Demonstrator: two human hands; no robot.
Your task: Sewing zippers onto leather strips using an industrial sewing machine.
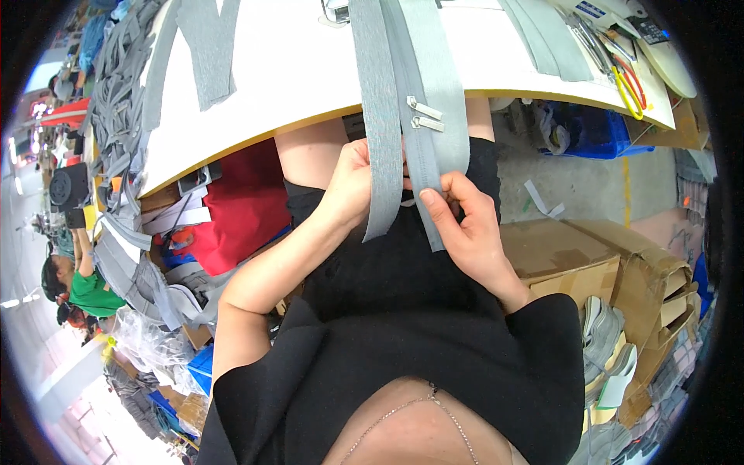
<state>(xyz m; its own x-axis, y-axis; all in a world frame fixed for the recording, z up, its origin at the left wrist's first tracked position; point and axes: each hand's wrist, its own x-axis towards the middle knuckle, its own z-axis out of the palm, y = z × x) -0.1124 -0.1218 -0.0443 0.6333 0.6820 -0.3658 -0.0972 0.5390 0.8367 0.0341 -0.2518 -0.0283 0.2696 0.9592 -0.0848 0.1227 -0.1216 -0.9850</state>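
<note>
A long grey zipper (421,151) hangs from the table edge over my lap, between a darker grey fabric strip (377,101) on its left and a paler, wider fabric strip (442,70) on its right. Two metal zipper sliders (425,114) with pull tabs lie side by side across it, just below the table edge. My right hand (469,229) pinches the zipper near its lower end, thumb on top. Behind the darker strip reaches my left hand (355,182); its fingers are mostly hidden, with fingertips showing at the zipper's left edge.
More grey strips lie on the white table (294,54), with yellow-handled scissors (629,93) and other tools at its right corner. A heap of grey strips (116,85) hangs at the far left. Cardboard boxes (562,252) stand right, below a blue bin (593,132). Red cloth (240,209) hangs left.
</note>
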